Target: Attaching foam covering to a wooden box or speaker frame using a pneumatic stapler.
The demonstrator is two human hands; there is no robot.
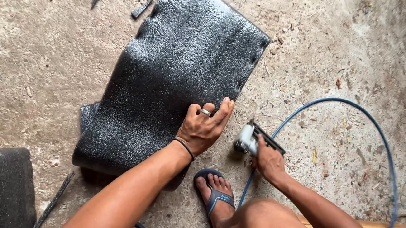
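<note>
Rough concrete floor [350,46] throughout, speckled with grit, chips and dark scraps. Centre and upper part taken up by a black textured upholstered panel [180,68], lying flat and angled, lower edge towards the feet. Far left, a second dark padded piece [4,199], cut off by the frame edge, well apart from the panel. On the right, a blue air hose [380,135] looping in a wide arc and running back to the tool. Near the left piece, a thin dark strip [52,203] on the floor; smaller black offcuts [142,8] by the panel's top edge.

Left hand [204,128] pressed flat on the panel's lower right edge, fingers spread and unclenched, gripping nothing, ring and black wristband showing. Left forearm crossing over the panel's lower corner and hiding it. Right hand [269,161] clenched around a pneumatic stapler [254,138], nose towards the panel edge, just beside the left fingertips but apart from the panel. Below, a foot in a blue flip-flop [214,192], between the two arms, toes near the panel.
</note>
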